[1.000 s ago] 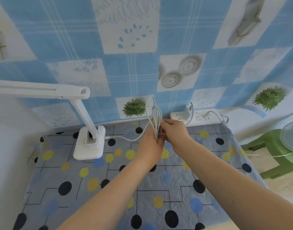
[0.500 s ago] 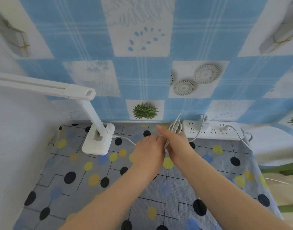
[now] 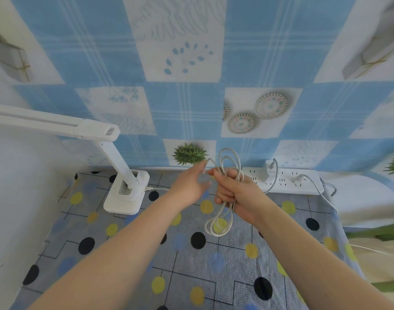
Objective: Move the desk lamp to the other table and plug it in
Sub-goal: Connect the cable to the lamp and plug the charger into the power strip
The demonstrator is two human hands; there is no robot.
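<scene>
A white desk lamp [image 3: 126, 193] stands at the back left of the table, its long head reaching left out of view. Its white cable [image 3: 223, 222] runs from the base and is gathered in loops. My right hand [image 3: 238, 195] is closed around the bundle of loops, which stick out above and hang below the fist. My left hand [image 3: 191, 184] pinches a strand of the same cable just left of the bundle. A white power strip [image 3: 285, 182] lies along the wall behind my right hand, with a white adapter [image 3: 269, 170] plugged in.
The table wears a grey cloth with yellow, blue and black dots [image 3: 147, 253]. A blue-and-white patterned cloth covers the wall behind. A second plug and cord [image 3: 300, 179] leave the strip to the right. Something green shows at the right edge [image 3: 383, 231].
The view has swung left and closer. The cable loops now sit gripped in my right fist, hanging below it; my left hand has shifted to pinch one strand at the side.
</scene>
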